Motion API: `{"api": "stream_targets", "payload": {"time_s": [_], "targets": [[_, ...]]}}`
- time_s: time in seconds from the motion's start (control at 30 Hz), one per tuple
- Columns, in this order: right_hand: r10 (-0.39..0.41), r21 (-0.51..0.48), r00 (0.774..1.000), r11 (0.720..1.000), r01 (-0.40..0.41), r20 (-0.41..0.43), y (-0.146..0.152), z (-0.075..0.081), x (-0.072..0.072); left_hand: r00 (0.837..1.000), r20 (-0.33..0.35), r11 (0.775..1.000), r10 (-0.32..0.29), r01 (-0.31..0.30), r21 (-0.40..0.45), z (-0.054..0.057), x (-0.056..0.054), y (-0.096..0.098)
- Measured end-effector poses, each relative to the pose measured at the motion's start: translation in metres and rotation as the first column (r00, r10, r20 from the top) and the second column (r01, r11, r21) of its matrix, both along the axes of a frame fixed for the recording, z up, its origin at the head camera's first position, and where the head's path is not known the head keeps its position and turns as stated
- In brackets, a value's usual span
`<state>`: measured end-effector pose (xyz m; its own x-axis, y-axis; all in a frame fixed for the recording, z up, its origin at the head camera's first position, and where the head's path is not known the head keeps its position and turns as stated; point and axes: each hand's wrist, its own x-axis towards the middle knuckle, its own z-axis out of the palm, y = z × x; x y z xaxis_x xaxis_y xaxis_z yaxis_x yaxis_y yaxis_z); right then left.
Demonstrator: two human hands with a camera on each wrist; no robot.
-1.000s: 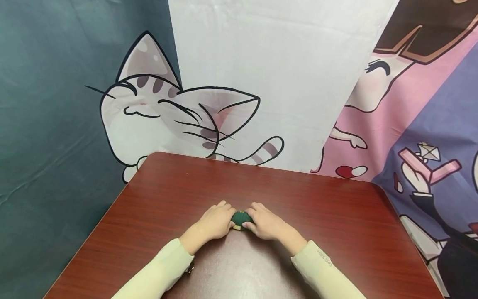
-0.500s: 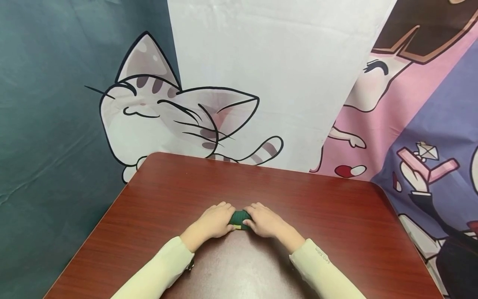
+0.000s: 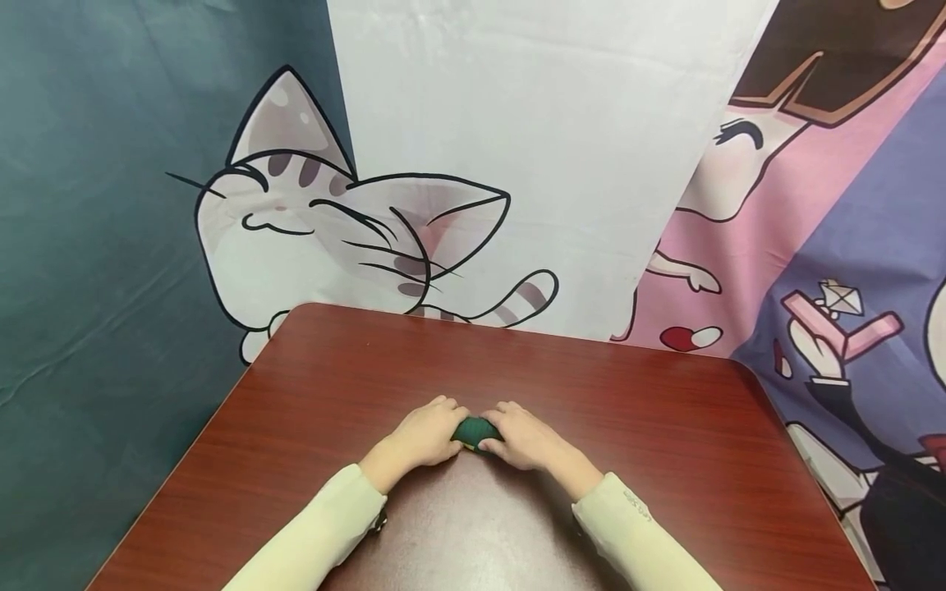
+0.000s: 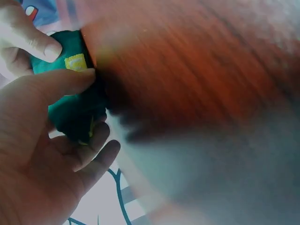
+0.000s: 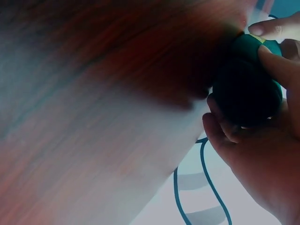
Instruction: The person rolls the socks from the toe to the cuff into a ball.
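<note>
A dark green bundle (image 3: pixel 473 429), apparently rolled fabric, is held between my two hands over the middle of the table. In the left wrist view it carries a small yellow patch (image 4: pixel 75 62). My left hand (image 3: pixel 424 433) grips the left end, thumb on the near side and fingers round the far side. On the right end, my right hand (image 3: pixel 526 436) holds it the same way. The right wrist view shows the bundle's rounded, shadowed end (image 5: pixel 247 91) inside the right hand's curled fingers. Whether the bundle touches the tabletop I cannot tell.
The reddish-brown wooden table (image 3: pixel 355 361) has rounded far corners. Behind it hangs a white backdrop with a cartoon cat (image 3: pixel 296 238), flanked by a dark teal curtain (image 3: pixel 96 246) on the left and pink and blue printed cloth on the right.
The bundle has turned slightly between the hands, and less of its yellow part shows in the head view. Both hands keep their hold in nearly the same place.
</note>
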<state>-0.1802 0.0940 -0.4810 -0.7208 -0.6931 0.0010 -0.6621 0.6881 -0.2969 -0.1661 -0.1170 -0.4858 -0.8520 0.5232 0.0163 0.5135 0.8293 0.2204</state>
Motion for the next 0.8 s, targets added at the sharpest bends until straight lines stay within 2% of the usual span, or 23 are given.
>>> {"api": "stream_targets", "payload": {"time_s": [0.2, 0.47, 0.63, 0.8], "targets": [[-0.041, -0.043, 0.993, 0.998, 0.046, 0.106, -0.003, 0.002, -0.003, 0.997, 0.082, 0.998, 0.001, -0.005, 0.057, 0.002, -0.002, -0.002], [-0.056, -0.064, 0.987, 0.996, 0.067, 0.154, -0.002, -0.001, -0.003, 0.997, 0.073, 0.999, -0.031, 0.028, 0.035, 0.001, -0.002, 0.001], [-0.079, -0.1, 0.978, 0.99, 0.1, 0.195, 0.002, -0.003, -0.003, 0.996, 0.077, 0.994, -0.05, 0.042, 0.104, 0.004, -0.002, 0.002], [-0.091, -0.135, 0.974, 0.984, 0.12, 0.208, 0.008, -0.004, -0.002, 0.991, 0.116, 0.982, -0.064, 0.042, 0.185, 0.006, -0.002, 0.001]]}}
